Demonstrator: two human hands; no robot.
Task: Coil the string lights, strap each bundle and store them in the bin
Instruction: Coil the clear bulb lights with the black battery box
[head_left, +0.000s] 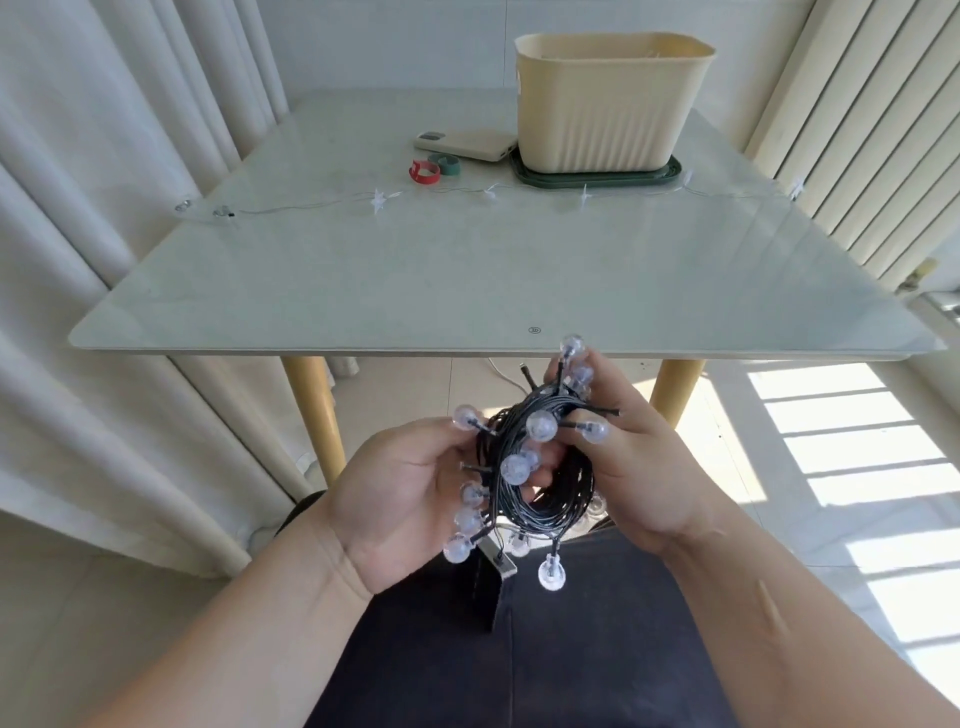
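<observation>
A coil of black-wired string lights (540, 499) with several clear round bulbs hangs in front of me, below the table's near edge. My left hand (400, 499) grips the coil's left side. My right hand (628, 457) holds its right and top, fingers curled round the wires. A second string with clear star lights (488, 193) lies stretched across the table. A red strap (424, 171) and a green strap (445, 163) lie curled on the table left of the cream bin (608, 119), which stands on a dark green lid (597, 177).
A cream phone or power bank (465, 144) lies behind the straps. The glass table (467, 275) has yellow legs. Curtains hang at the left, a ribbed radiator at the right. My dark-clothed lap is below the hands.
</observation>
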